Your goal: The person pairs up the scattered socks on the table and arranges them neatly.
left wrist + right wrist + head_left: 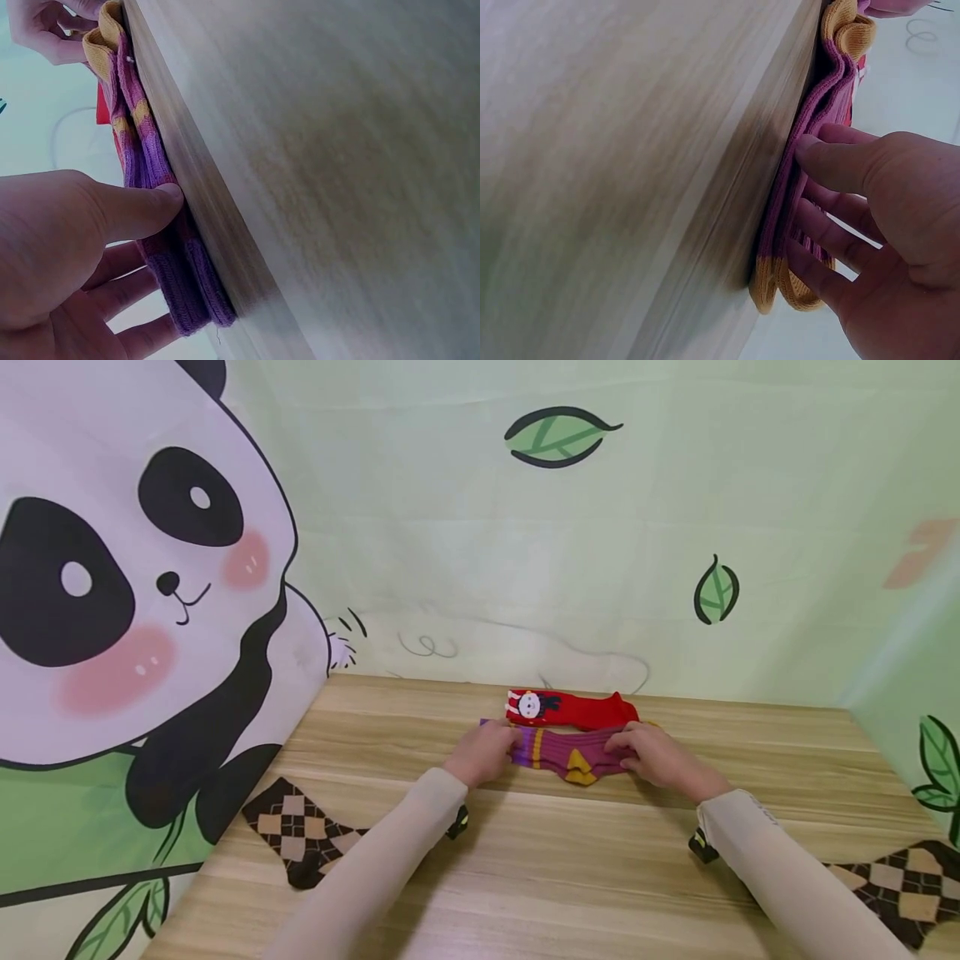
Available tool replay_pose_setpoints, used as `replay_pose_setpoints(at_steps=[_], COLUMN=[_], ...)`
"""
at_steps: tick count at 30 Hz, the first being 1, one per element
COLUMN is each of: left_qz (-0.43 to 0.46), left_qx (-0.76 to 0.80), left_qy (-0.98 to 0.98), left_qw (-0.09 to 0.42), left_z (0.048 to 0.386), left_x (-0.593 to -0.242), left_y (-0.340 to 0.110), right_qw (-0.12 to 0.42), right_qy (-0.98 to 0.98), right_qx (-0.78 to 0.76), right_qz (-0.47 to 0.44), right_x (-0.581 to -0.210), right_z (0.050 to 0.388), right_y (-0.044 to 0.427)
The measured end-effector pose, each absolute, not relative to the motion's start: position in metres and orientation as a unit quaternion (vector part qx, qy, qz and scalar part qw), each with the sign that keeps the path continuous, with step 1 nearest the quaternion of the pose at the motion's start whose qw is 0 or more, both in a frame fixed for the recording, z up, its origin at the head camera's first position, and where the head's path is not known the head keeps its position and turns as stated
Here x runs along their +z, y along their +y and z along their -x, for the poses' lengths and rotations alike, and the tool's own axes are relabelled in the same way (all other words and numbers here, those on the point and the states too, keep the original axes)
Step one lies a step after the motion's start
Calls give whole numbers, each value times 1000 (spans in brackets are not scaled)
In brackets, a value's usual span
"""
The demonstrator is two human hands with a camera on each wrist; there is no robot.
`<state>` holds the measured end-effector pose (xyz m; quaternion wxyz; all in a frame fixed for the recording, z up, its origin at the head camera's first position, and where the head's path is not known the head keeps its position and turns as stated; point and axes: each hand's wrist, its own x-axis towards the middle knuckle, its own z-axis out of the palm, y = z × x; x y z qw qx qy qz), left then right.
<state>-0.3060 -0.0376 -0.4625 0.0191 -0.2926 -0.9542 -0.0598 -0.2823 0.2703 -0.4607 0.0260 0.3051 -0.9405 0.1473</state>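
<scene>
A pair of purple ribbed socks [555,748] with yellow heels, toes and stripes lies stacked on the wooden table. At the violet cuff end, my left hand [483,753] pinches the layers, its thumb on the near edge and its fingers behind, as the left wrist view shows. My right hand [663,760] holds the foot part near the yellow toes [763,289], thumb in front and fingers over the far side. Just behind the pair lies a red sock [588,711] with a white cartoon figure; the purple pair partly covers its near edge.
A brown checkered sock [296,835] lies at the left, partly behind my left forearm. Another checkered sock [911,881] lies at the right edge, partly hidden by my right sleeve. A pale green cloth [420,527] with a panda and leaves hangs behind the table.
</scene>
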Motion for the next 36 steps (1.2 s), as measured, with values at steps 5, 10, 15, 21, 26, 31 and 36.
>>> replay_pose_setpoints(at_steps=[5,10,15,21,26,31,36], left_qz=[292,295,304,308,324,337,361], left_qx=[-56,-53,-50,-51,-49,-51,-68], left_qy=[-955,-954,-951,-950,-945,-940,-930], left_qw=[19,20,19,0,-16,-16,-1], left_z=[306,306,306,306,304,299,295], left_x=[-464,-463,-462,-463,-460,-456,-454], left_y=[-37,-38,-39,-40,-40,-46,-57], right_qw=[28,28,32,28,16,24,29], right_qy=[-940,-942,-944,-946,-946,-939,-944], right_qx=[148,140,133,125,123,127,136], right_qz=[-306,-303,-300,-299,-299,-318,-299], right_x=[-462,-464,-466,-465,-460,-455,-451], right_z=[283,285,284,280,274,270,264], right_y=[271,272,273,274,275,274,269])
